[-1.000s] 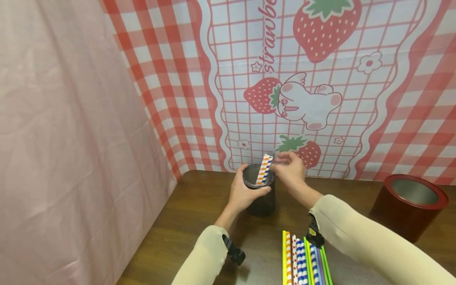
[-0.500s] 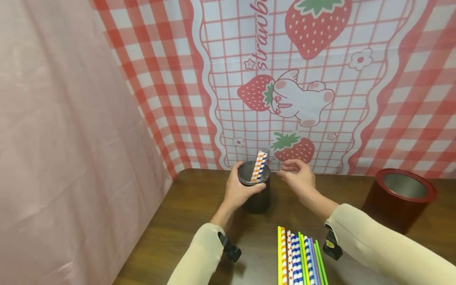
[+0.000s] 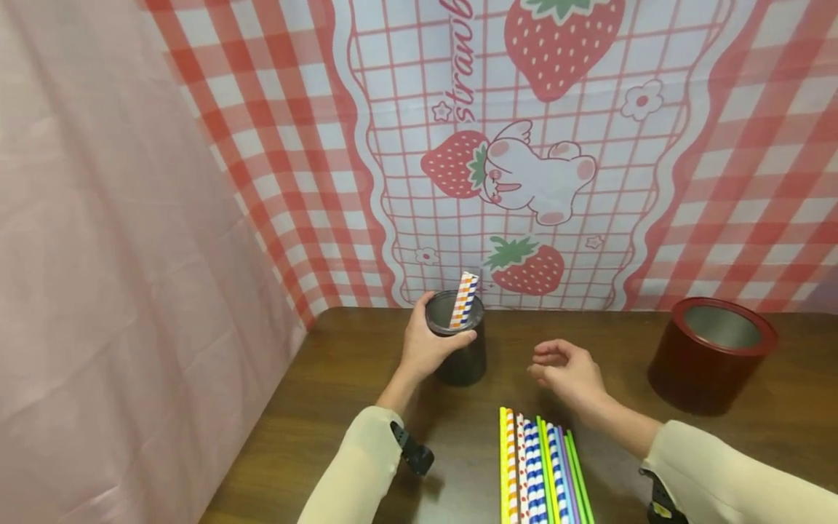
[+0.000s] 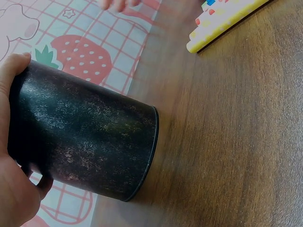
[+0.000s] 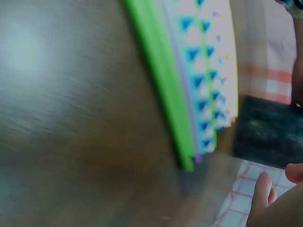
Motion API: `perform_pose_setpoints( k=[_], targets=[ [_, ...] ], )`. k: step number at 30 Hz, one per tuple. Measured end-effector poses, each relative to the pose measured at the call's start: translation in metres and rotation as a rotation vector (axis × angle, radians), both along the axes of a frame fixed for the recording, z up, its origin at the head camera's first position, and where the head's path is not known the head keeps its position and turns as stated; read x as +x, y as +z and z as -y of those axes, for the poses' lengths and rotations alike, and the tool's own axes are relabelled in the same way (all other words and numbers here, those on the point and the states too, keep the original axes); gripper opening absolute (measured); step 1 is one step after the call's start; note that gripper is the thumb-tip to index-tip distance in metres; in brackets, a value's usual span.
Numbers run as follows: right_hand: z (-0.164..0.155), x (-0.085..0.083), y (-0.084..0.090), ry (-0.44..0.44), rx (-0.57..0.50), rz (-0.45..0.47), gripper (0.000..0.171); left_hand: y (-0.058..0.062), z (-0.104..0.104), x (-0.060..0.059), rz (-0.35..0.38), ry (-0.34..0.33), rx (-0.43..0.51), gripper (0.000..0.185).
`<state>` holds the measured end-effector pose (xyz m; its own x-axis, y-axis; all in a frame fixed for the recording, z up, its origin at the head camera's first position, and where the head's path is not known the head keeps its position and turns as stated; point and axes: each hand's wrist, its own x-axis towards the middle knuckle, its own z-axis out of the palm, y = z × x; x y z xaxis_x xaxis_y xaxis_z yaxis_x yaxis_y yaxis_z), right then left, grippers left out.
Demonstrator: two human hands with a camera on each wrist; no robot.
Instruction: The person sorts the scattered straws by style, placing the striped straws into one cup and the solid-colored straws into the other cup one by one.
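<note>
A person's left hand (image 3: 427, 340) grips a black canister (image 3: 466, 364) while the right hand (image 3: 572, 375) hangs loosely curled to the canister's right.

From left, a pink curtain (image 3: 118, 262) falls well apart from the black canister, which stands upright on a wooden table (image 3: 314, 437); the left hand is clamped around its upper wall, thumb across the near side. Orange-striped and blue-striped straws (image 3: 464, 300) lean inside it, tops above the rim. Nearer the person and right of the canister lies a row of multicolored straws (image 3: 538, 473). Beyond it, the right hand's thumb and fingers are slightly apart. A red canister (image 3: 694, 378) stands farthest right of the black 1.
</note>
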<state>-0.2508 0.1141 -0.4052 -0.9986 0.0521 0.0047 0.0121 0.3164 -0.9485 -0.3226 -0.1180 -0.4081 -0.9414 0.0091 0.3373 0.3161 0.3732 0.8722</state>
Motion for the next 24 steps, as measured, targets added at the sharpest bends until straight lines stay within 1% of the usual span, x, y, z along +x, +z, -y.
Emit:
perform_pose_setpoints(
  k=[4,8,12,16,20,24],
  targets=[
    [-0.009,0.019,-0.010,-0.001,0.047,0.038,0.035,0.000,-0.002,0.001,0.005,-0.004,0.003,0.100],
    [-0.016,0.034,-0.016,0.007,0.086,0.099,0.035,0.001,-0.002,0.001,0.006,0.005,0.001,0.100],
    [-0.016,0.044,-0.018,0.018,0.089,0.174,0.034,0.003,0.001,0.001,0.012,0.013,-0.005,0.101],
    [-0.015,0.052,-0.020,0.008,0.083,0.227,0.033,0.003,0.002,0.001,0.012,0.017,-0.013,0.101],
    [-0.015,0.056,-0.025,0.001,0.131,0.228,0.030,0.002,0.001,0.001,0.015,0.019,-0.020,0.102],
    [-0.016,0.059,-0.028,0.000,0.203,0.194,0.028,0.002,0.000,0.003,0.025,0.012,-0.021,0.103]
  ],
)
